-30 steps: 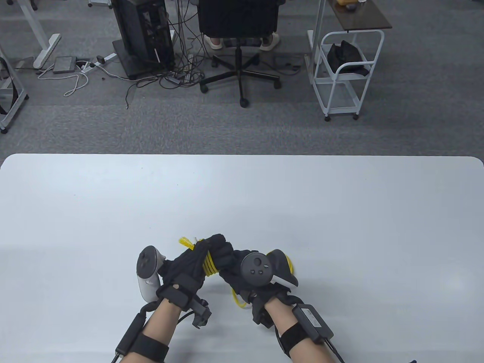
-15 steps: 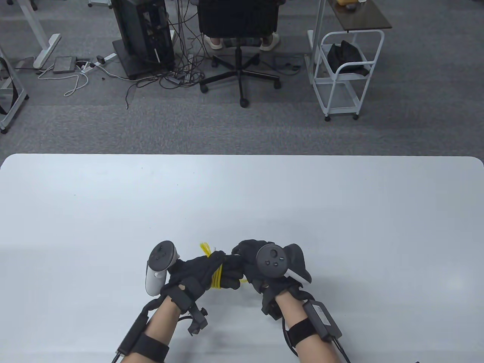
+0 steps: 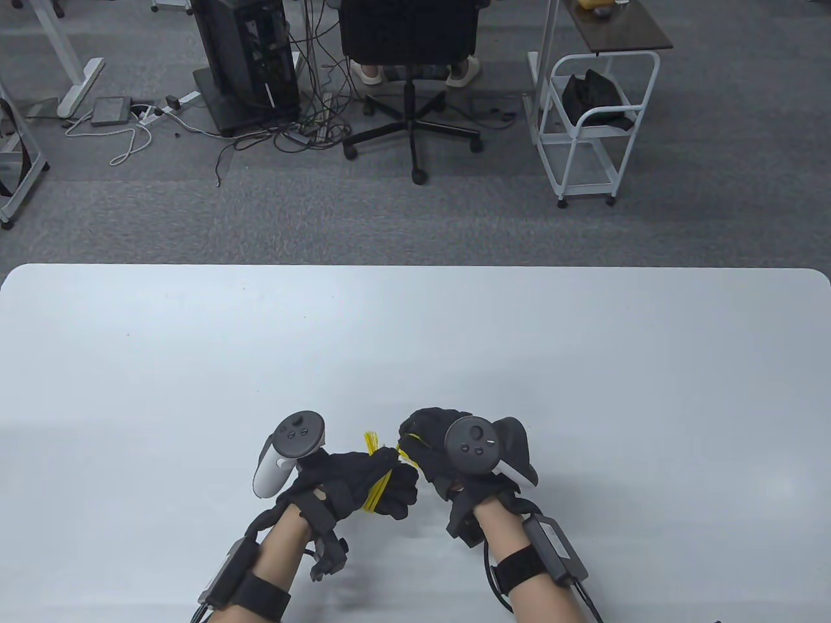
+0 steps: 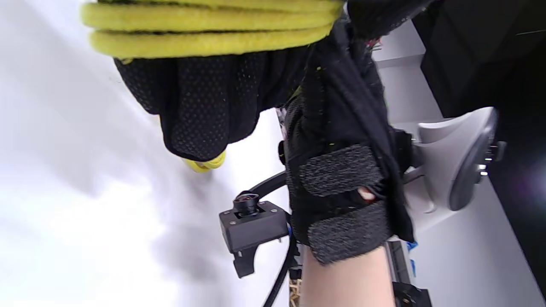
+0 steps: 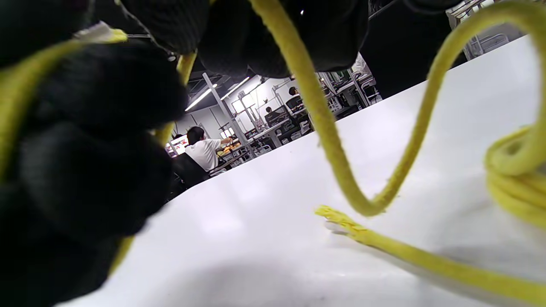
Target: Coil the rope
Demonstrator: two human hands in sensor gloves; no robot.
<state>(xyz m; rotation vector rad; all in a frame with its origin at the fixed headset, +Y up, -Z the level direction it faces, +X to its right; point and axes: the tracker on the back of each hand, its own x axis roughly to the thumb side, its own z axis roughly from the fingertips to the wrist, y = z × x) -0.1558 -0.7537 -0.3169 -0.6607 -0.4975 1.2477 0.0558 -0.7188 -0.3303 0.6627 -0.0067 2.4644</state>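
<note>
A yellow rope (image 3: 378, 485) is wound in several turns around my left hand (image 3: 370, 483), near the table's front middle. A frayed rope end (image 3: 371, 441) sticks up between the two hands. The left wrist view shows the turns (image 4: 204, 25) lying across my gloved fingers (image 4: 200, 106). My right hand (image 3: 432, 454) is right beside the left and holds a strand of the rope (image 3: 409, 452). In the right wrist view the strand (image 5: 315, 115) runs from my fingers down to the table (image 5: 264, 221), with the other frayed end (image 5: 337, 217) and a loose bundle (image 5: 516, 179) lying there.
The white table (image 3: 415, 344) stretches wide around the hands. Beyond its far edge are an office chair (image 3: 410, 65), a white cart (image 3: 587, 123), a computer tower (image 3: 243, 61) and cables on the carpet.
Both hands have drawn toward me. The left hand has rolled so its tracker faces up. The right hand has moved from over the left hand to its right side, holding the strand.
</note>
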